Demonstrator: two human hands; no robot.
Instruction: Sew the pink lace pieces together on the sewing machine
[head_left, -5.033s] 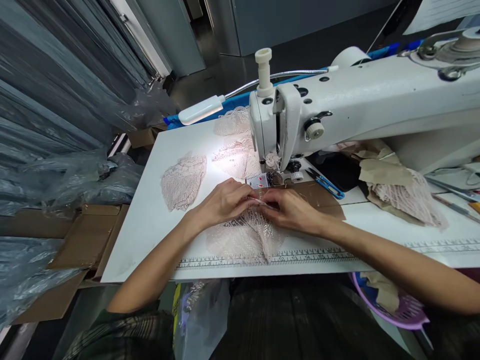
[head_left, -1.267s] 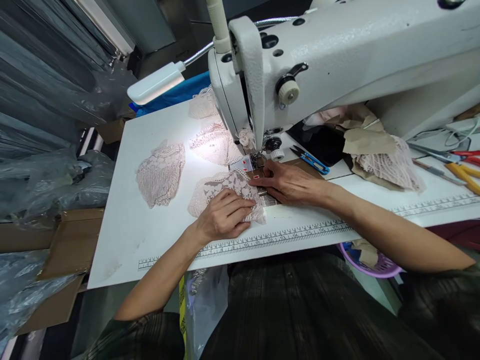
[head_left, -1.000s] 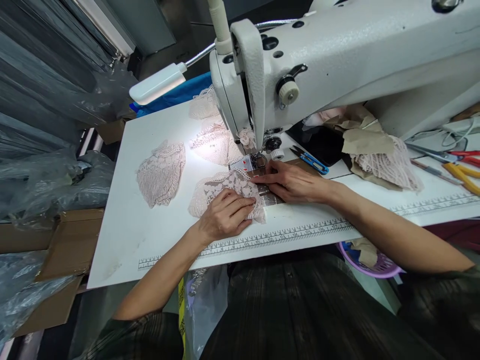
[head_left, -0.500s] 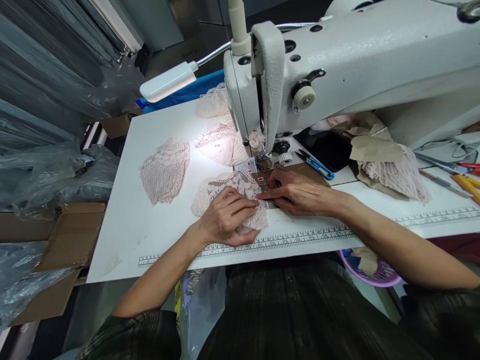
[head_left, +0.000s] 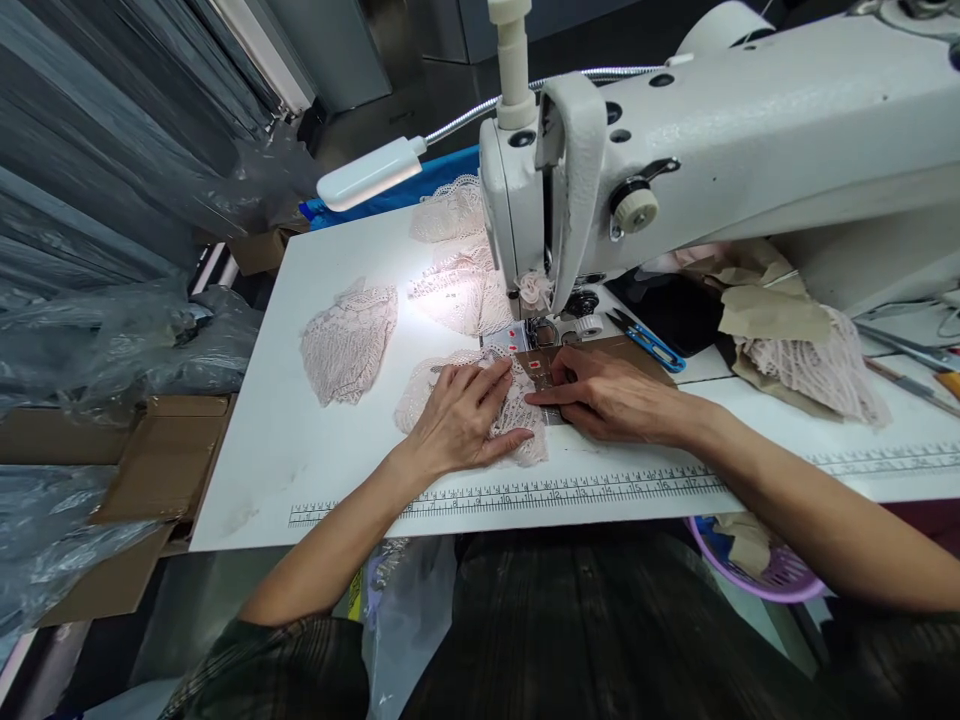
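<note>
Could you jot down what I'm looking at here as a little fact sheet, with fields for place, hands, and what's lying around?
Place: white sewing table with a printed ruler along its front edge
Machine: white sewing machine, with a lamp lit beside it
Left hand: pressed flat on a pink lace piece
Right hand: fingertips at the lace edge, just in front of the presser foot
Other lace: loose lace pieces to the left
Tools: blue thread snips on the right
</note>
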